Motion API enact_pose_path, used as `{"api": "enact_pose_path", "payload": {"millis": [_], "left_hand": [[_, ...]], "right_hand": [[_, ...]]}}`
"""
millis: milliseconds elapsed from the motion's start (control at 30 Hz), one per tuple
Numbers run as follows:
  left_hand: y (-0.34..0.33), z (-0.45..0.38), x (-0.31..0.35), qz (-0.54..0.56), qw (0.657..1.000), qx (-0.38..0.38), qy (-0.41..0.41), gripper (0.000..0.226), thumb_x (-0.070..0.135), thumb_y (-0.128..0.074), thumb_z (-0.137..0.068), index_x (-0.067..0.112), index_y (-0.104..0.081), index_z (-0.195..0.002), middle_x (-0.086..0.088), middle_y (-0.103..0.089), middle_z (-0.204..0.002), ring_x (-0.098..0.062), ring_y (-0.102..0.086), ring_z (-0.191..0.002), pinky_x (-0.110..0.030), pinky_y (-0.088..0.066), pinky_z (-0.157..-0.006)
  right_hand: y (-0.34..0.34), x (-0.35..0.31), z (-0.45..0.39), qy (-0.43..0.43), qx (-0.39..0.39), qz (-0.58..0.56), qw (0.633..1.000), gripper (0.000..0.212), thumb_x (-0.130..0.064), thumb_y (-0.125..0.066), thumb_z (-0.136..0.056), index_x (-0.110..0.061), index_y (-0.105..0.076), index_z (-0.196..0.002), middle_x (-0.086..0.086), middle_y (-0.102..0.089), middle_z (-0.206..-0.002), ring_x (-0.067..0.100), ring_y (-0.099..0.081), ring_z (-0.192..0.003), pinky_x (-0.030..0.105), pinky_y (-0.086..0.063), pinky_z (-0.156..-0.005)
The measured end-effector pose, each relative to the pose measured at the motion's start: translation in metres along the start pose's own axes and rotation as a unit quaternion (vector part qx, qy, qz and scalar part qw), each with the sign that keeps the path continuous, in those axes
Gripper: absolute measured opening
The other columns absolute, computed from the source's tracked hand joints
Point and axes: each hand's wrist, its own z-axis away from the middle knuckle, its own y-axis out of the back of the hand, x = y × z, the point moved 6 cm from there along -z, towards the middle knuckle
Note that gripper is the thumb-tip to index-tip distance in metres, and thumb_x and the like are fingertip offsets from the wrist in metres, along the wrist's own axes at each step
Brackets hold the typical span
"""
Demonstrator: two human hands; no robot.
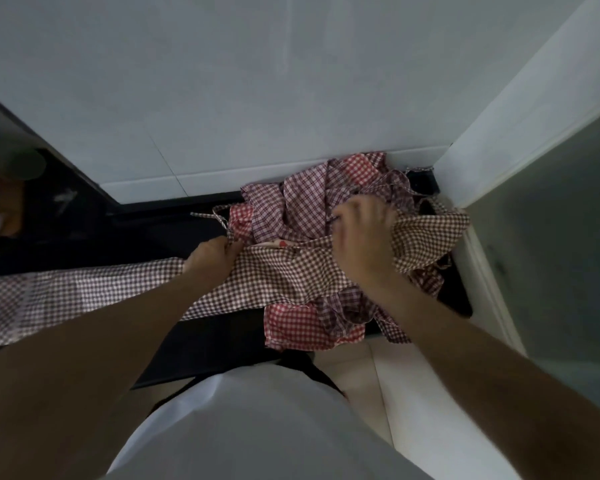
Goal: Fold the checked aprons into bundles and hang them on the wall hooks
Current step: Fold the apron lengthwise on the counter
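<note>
Brown checked apron (284, 271): the biggest piece of cloth in play, stretched crosswise over the dark counter, its left end trailing off toward the left edge of view and its right end bunched up near the corner of the wall.
Counter (201, 344): dark, nearly black, running along the tiled wall; the aprons lie on its right-hand part.
Wall (222, 81): pale tiles behind the counter, meeting a white side panel on the right.
Apron pile (302, 202): a crumpled heap of checked aprons, maroon and red, pushed against the wall behind the brown one, with thin ties straggling out at the left.
Red checked apron (291, 327): hangs over the counter's front edge, just under the brown apron's lower hem.
White shirt (257, 427): the person's front, close up against the counter.
Right hand (364, 237): fingers curled tight into a fistful of the brown apron's right end, lifting it slightly off the pile.
Left hand (212, 254): fingers and thumb pinching the brown apron's upper edge near the middle, beside the loose ties.
</note>
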Motion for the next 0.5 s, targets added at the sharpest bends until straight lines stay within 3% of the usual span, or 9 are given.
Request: {"api": "enact_pose_path", "payload": {"millis": [100, 200, 333, 433, 500], "left_hand": [[-0.003, 0.001, -0.002, 0.000, 1.000, 0.002, 0.016, 0.052, 0.054, -0.034, -0.102, 0.009, -0.059, -0.103, -0.008, -0.059, -0.093, -0.024, -0.056, -0.084, -0.040, -0.051, -0.080], [-0.007, 0.001, -0.003, 0.001, 1.000, -0.001, 0.020, 0.053, 0.056, -0.031, -0.101, 0.011, -0.058, -0.102, -0.012, -0.065, -0.100, -0.025, -0.059, -0.085, -0.042, -0.052, -0.082], [-0.008, 0.000, -0.002, -0.007, 1.000, -0.002, 0.009, 0.056, 0.058, -0.030, -0.101, 0.011, -0.059, -0.106, -0.013, -0.067, -0.101, -0.030, -0.064, -0.091, -0.045, -0.054, -0.084], [-0.007, -0.003, -0.004, -0.013, 1.000, -0.012, -0.003, 0.060, 0.061, -0.026, -0.100, 0.012, -0.059, -0.110, -0.013, -0.068, -0.103, -0.031, -0.065, -0.092, -0.045, -0.054, -0.084], [-0.008, -0.005, -0.009, -0.016, 1.000, -0.021, -0.014, 0.060, 0.060, -0.025, -0.101, 0.011, -0.058, -0.112, -0.014, -0.068, -0.105, -0.031, -0.065, -0.093, -0.045, -0.054, -0.085]], "right_hand": [[-0.037, -0.072, 0.033, 0.157, -0.053, -0.120, 0.979, 0.014, -0.016, -0.061, -0.091, -0.010, -0.065, -0.103, 0.009, -0.059, -0.111, 0.024, -0.052, -0.106, 0.042, -0.043, -0.096], [-0.082, -0.090, 0.063, 0.214, -0.171, -0.094, 0.957, 0.031, -0.022, -0.056, -0.093, -0.012, -0.063, -0.121, 0.007, -0.057, -0.131, 0.025, -0.047, -0.128, 0.045, -0.036, -0.111], [-0.104, -0.055, 0.067, 0.109, -0.216, 0.011, 0.970, 0.061, -0.050, -0.032, -0.104, -0.016, -0.033, -0.155, 0.005, -0.020, -0.166, 0.021, -0.011, -0.154, 0.047, -0.013, -0.124], [-0.104, -0.026, 0.063, 0.055, -0.221, 0.084, 0.970, 0.065, -0.057, -0.018, -0.104, -0.025, -0.010, -0.160, 0.002, 0.001, -0.168, 0.023, 0.008, -0.154, 0.054, 0.000, -0.123], [-0.101, 0.009, 0.062, -0.024, -0.215, 0.116, 0.970, 0.065, -0.059, -0.015, -0.104, -0.026, -0.010, -0.160, 0.002, 0.000, -0.168, 0.026, 0.009, -0.154, 0.056, 0.002, -0.122]]}}
